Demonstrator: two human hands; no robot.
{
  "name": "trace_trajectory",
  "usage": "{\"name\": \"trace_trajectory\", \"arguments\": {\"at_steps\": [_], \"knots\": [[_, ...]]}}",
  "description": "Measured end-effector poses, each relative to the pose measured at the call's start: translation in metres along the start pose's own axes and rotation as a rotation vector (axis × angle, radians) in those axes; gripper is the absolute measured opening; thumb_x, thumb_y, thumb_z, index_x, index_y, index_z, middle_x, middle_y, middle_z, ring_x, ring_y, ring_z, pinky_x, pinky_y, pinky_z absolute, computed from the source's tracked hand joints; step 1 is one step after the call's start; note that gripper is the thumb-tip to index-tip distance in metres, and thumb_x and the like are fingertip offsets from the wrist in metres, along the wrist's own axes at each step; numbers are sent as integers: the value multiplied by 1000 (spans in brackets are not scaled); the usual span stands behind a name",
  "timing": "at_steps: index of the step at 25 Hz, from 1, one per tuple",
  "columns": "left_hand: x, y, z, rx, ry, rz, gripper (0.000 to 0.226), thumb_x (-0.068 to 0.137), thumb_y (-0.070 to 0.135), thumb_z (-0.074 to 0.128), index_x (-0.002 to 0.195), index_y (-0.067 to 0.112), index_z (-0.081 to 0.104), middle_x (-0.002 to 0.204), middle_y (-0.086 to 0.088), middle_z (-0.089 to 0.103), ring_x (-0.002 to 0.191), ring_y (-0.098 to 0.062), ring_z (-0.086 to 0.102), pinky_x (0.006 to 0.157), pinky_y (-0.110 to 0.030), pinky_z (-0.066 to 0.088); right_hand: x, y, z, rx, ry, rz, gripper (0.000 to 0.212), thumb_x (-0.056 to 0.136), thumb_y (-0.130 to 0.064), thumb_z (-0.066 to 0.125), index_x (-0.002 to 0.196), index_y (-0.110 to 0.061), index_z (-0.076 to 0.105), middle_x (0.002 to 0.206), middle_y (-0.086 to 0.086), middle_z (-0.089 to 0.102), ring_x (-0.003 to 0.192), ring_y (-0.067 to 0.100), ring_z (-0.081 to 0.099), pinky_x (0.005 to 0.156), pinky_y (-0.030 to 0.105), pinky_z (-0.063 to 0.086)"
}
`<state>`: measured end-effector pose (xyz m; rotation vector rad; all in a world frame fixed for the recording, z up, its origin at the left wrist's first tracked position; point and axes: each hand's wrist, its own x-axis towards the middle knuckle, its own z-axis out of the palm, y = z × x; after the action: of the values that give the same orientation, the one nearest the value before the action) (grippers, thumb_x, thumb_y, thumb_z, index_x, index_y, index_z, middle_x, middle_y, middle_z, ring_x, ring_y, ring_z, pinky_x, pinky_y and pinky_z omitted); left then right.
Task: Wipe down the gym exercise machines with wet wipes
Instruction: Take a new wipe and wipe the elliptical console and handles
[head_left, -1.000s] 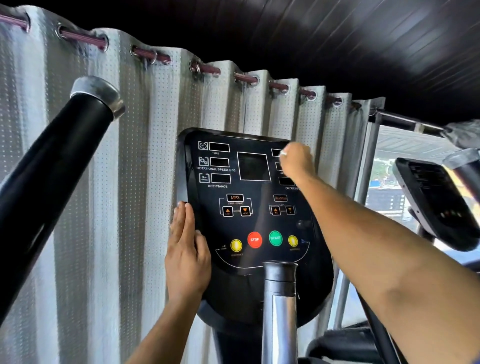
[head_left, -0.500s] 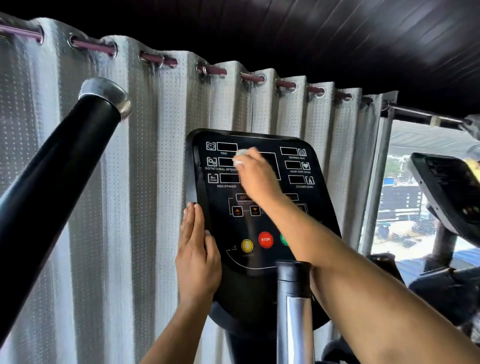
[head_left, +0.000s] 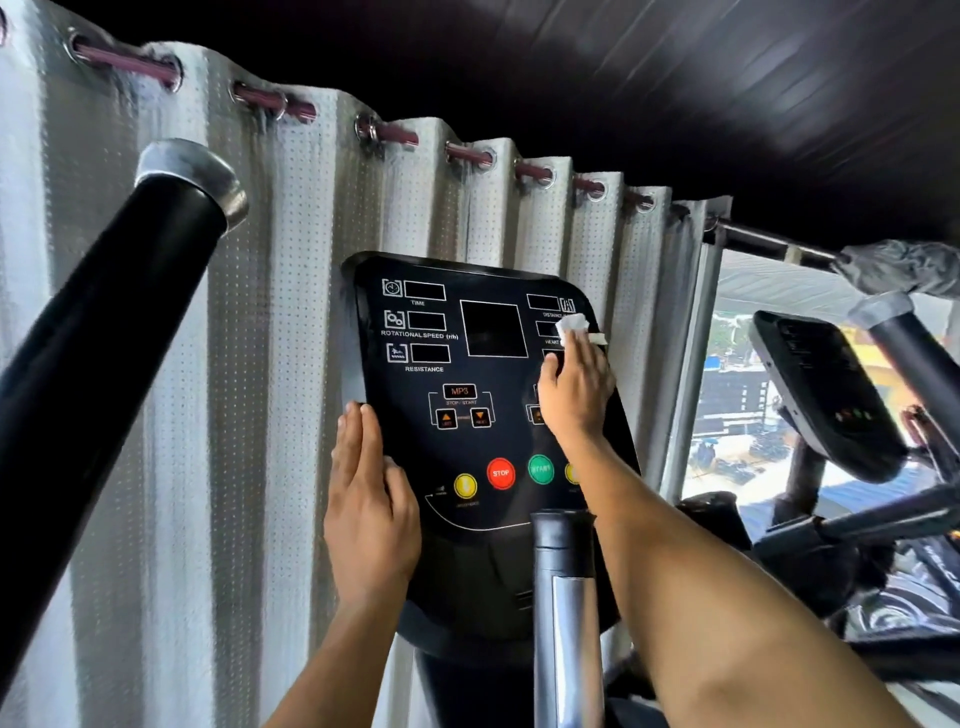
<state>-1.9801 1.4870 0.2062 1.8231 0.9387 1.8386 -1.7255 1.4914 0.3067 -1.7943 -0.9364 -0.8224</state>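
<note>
Glossy plastic console (head_left: 488, 457) (curtain (head_left: 291, 364) cloth)

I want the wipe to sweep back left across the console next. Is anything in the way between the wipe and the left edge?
Nothing visible blocks the upper panel. The wet wipe, under the right hand, sits at the console's right edge. The left hand rests flat along the lower left edge, below the wipe's level; only a lower sweep would meet its fingers.

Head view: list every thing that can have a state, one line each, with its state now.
Console: displays dark, upright, braced at its left edge.
Wet wipe: bunched, pressed on the console's upper right.
Right hand: holds the wet wipe against the panel.
Left hand: fingers straight, flat on the console's left edge.
Curtain: drawn shut behind the console.
Neighbouring console: small lights lit.
</note>
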Motion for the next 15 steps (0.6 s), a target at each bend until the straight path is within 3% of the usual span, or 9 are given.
{"name": "trace_trajectory", "arguments": {"at_steps": [5, 7, 10, 15], "knots": [[-1, -4, -1, 13, -8, 23, 60, 103, 22, 31, 163, 28, 33, 168, 20, 20, 155, -3, 23, 124, -43, 32, -10, -19, -2, -16, -63, -265, 71, 91, -47, 32, 146, -7, 54, 157, 13, 45, 145, 32, 42, 118, 52, 35], [1, -2, -2, 17, -7, 40, 59, 104, 23, 30, 163, 28, 32, 168, 20, 20, 155, -4, 23, 125, -41, 31, -25, -49, -5, -6, -164, -374, 72, 93, -51, 28, 154, -15, 45, 164, 4, 33, 151, 25, 32, 122, 53, 24], [2, -3, -3, 49, -14, 32, 58, 107, 16, 35, 163, 28, 31, 169, 20, 20, 156, -3, 21, 125, -36, 30, -67, -93, -5, 12, -263, -695, 66, 97, -46, 30, 158, -19, 36, 168, -3, 25, 154, 21, 23, 125, 49, 13], [0, 2, -6, 68, -20, 18, 60, 107, 11, 39, 162, 33, 31, 168, 24, 21, 153, -6, 31, 113, -32, 38, -67, -98, -11, 35, -372, -891, 59, 101, -34, 37, 159, -20, 33, 168, -5, 24, 157, 16, 11, 128, 45, 9]]}}
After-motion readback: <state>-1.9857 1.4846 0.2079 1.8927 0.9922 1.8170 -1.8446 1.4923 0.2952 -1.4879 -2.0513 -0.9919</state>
